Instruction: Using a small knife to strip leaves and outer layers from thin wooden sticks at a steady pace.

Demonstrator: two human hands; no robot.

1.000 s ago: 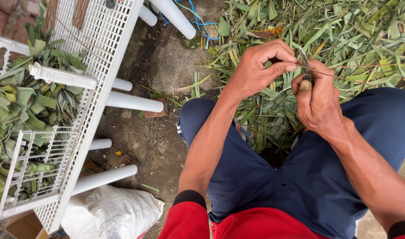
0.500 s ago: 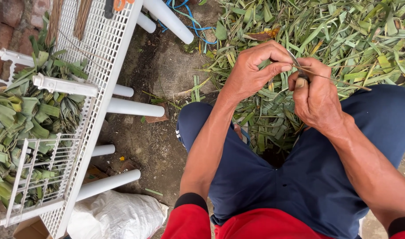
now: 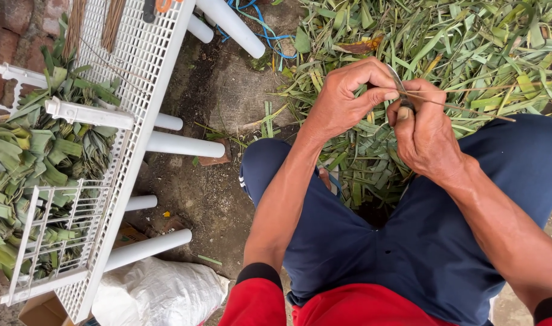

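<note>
My left hand (image 3: 348, 96) and my right hand (image 3: 424, 130) meet above my knees, over a heap of green leaf strips (image 3: 445, 54). The left fingers pinch a thin brown leaf rib (image 3: 463, 107) that runs off to the right. My right hand grips a small knife (image 3: 402, 102) with a pale handle; its blade points up against the rib between the two thumbs. I sit with legs apart in dark blue shorts (image 3: 421, 241).
A white plastic rack (image 3: 131, 90) lies on its side at the left, its tube legs (image 3: 179, 145) pointing right. Folded green leaves (image 3: 28, 163) are piled behind it. A white sack (image 3: 155, 293) lies at the bottom; bare ground and a flat stone (image 3: 239, 90) lie between.
Both hands stay together on the rib and knife with only small finger shifts. The view has drifted slightly.
</note>
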